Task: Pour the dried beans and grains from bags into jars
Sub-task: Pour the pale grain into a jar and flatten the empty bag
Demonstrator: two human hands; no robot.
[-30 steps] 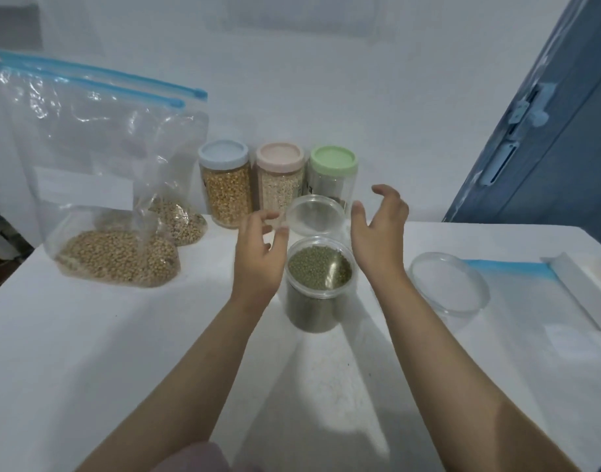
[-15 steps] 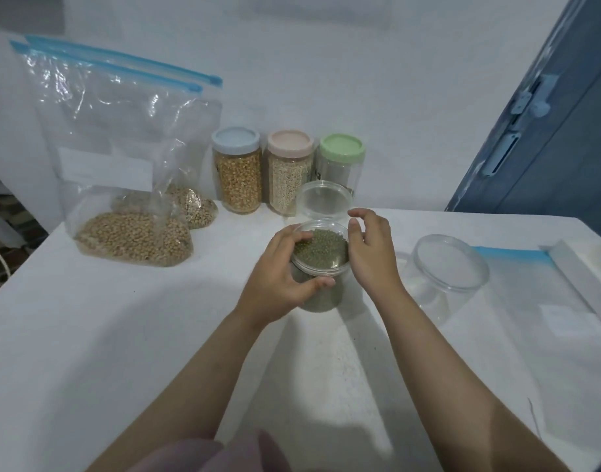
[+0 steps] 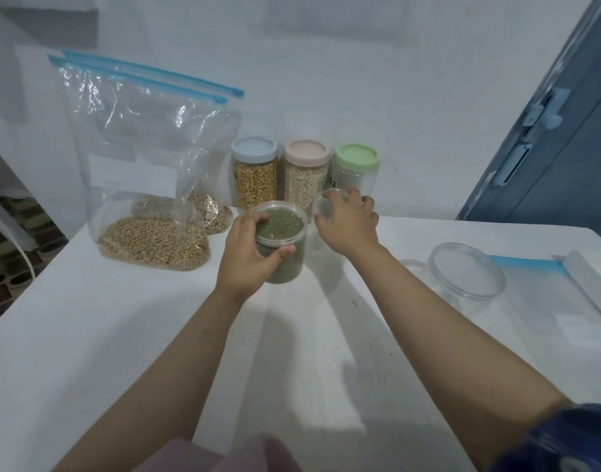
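Observation:
My left hand (image 3: 248, 253) grips an open clear jar of green beans (image 3: 285, 253) near the table's middle, fingers wrapped over its rim. Just right of it, my right hand (image 3: 348, 223) closes over the top of an empty clear jar (image 3: 321, 209) whose body is mostly hidden under the hand. Two clear zip bags stand at the back left: the front bag (image 3: 152, 240) holds tan beans, and the rear bag (image 3: 214, 212) holds speckled grains.
Three lidded jars line the wall: blue lid with yellow kernels (image 3: 255, 172), pink lid with pale grain (image 3: 306, 172), green lid (image 3: 355, 165). A wide empty clear container (image 3: 466, 274) and a flat empty zip bag (image 3: 547, 301) lie right. A blue door (image 3: 558, 137) stands far right.
My left hand has moved the green bean jar leftward in its grip. My right hand left that jar and reached back onto the empty clear jar behind it.

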